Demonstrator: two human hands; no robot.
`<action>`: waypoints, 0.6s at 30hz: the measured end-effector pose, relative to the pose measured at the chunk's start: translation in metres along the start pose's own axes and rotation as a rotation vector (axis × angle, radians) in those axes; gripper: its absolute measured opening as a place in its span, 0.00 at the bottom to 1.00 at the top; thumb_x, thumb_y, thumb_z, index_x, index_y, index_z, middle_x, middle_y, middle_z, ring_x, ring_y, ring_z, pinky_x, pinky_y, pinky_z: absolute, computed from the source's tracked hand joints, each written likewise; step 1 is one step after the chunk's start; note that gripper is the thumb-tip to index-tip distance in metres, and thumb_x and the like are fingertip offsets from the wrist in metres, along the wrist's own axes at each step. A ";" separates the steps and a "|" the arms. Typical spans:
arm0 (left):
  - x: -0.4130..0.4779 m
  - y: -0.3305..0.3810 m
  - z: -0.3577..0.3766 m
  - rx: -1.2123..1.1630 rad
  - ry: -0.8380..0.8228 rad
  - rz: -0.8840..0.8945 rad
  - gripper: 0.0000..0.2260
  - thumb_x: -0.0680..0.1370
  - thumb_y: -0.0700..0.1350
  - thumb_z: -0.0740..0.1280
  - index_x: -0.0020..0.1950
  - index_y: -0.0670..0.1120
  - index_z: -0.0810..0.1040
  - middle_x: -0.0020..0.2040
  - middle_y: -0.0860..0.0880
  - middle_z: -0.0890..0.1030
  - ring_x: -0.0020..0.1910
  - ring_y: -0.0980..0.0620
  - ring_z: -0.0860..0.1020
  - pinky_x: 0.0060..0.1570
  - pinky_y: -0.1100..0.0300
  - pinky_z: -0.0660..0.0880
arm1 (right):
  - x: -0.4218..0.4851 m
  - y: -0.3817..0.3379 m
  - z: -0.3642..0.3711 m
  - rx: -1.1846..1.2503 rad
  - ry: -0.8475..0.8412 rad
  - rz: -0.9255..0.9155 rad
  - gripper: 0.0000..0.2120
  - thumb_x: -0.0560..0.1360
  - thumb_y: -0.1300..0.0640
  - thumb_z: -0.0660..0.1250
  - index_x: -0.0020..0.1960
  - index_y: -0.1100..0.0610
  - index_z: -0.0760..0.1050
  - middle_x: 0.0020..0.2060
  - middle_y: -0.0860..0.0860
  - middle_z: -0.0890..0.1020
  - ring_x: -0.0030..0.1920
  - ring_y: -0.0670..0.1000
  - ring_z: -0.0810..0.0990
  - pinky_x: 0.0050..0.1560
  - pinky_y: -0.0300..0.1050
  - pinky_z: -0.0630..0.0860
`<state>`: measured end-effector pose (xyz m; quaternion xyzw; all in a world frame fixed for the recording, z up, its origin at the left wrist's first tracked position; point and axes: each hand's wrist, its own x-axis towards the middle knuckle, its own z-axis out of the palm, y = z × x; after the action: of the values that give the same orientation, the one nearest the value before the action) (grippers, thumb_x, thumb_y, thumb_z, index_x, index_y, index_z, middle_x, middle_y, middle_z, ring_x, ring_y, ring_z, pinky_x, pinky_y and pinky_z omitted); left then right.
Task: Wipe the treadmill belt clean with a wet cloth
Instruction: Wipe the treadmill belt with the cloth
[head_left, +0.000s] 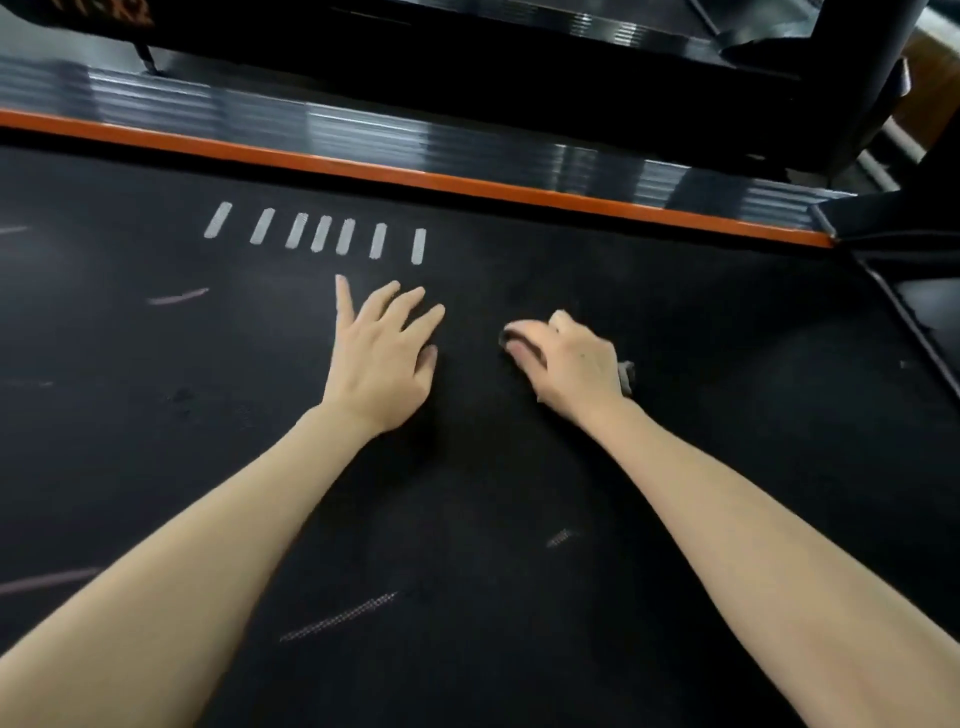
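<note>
Black treadmill belt (467, 493) is filling most of the view, with both bare forearms reaching out over it from the near edge. An orange strip (415, 179) is running along the belt's far edge, and a ribbed silver side rail (363, 135) is lying just beyond it. A row of short white dashes (322, 234) is sitting on the belt close to that far edge, left of centre.

The left hand (379, 358) is resting flat on the belt just below the dashes, fingers straight and spread wide, holding nothing. The right hand (571, 364) is pressing down near the middle of the belt, a little apart from the left, with its fingers curled over a dark cloth (626, 374). The cloth is lying mostly hidden under the palm, and only small bits are peeking out on either side of the hand.

Pale scuff streaks (337, 618) are showing on the belt near the near edge, and a pinkish streak (179, 297) is lying toward the left edge.
</note>
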<state>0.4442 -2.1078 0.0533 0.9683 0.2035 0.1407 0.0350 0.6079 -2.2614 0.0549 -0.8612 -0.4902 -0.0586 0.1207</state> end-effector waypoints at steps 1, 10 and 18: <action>-0.019 -0.001 -0.007 0.013 0.003 0.017 0.22 0.76 0.51 0.54 0.67 0.47 0.75 0.67 0.42 0.73 0.69 0.40 0.67 0.70 0.33 0.45 | 0.005 0.001 0.003 -0.006 -0.015 0.053 0.17 0.80 0.43 0.56 0.65 0.45 0.74 0.48 0.53 0.75 0.47 0.55 0.77 0.42 0.47 0.72; -0.110 -0.042 -0.014 0.063 -0.199 0.048 0.24 0.79 0.54 0.48 0.71 0.49 0.69 0.71 0.42 0.69 0.71 0.36 0.63 0.69 0.33 0.49 | -0.123 -0.015 -0.039 0.059 -0.128 -0.128 0.19 0.77 0.41 0.57 0.63 0.45 0.76 0.40 0.47 0.75 0.37 0.48 0.78 0.33 0.38 0.68; -0.111 -0.041 -0.011 0.029 -0.173 0.031 0.24 0.79 0.54 0.48 0.72 0.49 0.68 0.71 0.41 0.68 0.71 0.37 0.62 0.70 0.33 0.48 | -0.147 -0.023 -0.041 -0.069 -0.097 0.298 0.17 0.78 0.43 0.57 0.65 0.43 0.73 0.45 0.51 0.76 0.46 0.56 0.79 0.43 0.49 0.74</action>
<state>0.3277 -2.1149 0.0296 0.9802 0.1868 0.0540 0.0363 0.5130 -2.3829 0.0654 -0.9298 -0.3602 -0.0152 0.0746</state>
